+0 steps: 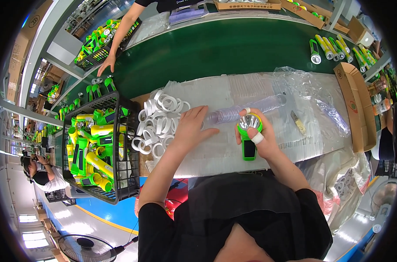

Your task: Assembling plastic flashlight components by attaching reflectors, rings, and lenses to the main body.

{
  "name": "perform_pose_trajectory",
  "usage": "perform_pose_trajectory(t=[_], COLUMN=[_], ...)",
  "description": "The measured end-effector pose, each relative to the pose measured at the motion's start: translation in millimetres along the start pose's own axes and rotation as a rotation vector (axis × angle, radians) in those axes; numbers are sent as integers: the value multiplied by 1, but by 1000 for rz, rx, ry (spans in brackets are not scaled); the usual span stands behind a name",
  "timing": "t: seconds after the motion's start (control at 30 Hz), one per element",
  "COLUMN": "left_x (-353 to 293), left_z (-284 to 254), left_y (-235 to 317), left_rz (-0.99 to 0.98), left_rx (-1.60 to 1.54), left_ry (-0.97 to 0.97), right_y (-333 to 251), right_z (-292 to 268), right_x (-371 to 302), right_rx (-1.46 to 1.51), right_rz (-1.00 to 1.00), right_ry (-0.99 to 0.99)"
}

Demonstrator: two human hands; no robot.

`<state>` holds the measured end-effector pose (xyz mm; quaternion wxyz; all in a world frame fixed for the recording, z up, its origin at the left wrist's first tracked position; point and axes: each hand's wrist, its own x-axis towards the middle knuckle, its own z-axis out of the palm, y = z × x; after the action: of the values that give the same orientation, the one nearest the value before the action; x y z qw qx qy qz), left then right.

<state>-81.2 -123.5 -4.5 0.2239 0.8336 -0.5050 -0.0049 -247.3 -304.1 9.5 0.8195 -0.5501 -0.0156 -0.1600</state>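
My left forearm reaches up and inward over the covered table (216,155), ending in my left hand (191,127) with palm down, fingers stretched forward and thumb spread apart from them; it grips nothing that I can see. It sits between a heap of white rings (165,124) and a row of clear discs (227,115). My right forearm angles up and left, and my right hand (265,134), white bands on thumb and a finger, is clamped on a green and yellow flashlight (246,142).

The flashlight is held above the table, its shiny round head within my grip, facing up, and its handle with a dark panel sticking out below toward me.

The flashlight's back is hidden, as are some of my right fingers. I cannot tell whether my left hand touches the rings or discs beside it.
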Motion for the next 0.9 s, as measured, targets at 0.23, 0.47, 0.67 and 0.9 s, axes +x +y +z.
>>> perform_pose_trajectory(t=[0.23, 0.47, 0.67, 0.9], left_x=[2, -4, -14, -20], left_z=[16, -28, -24, -16], left_y=[-16, 35, 47, 46], left_rz=[-3, 56, 284, 395], left_rx=[-76, -504, -333, -404], left_ry=[-18, 230, 314, 356], right_y=[14, 20, 23, 26], right_z=[5, 11, 23, 20], right_x=[8, 14, 18, 18], right_rx=[-20, -82, -111, -146], right_rz=[19, 85, 138, 135], right_ry=[-31, -73, -154, -263])
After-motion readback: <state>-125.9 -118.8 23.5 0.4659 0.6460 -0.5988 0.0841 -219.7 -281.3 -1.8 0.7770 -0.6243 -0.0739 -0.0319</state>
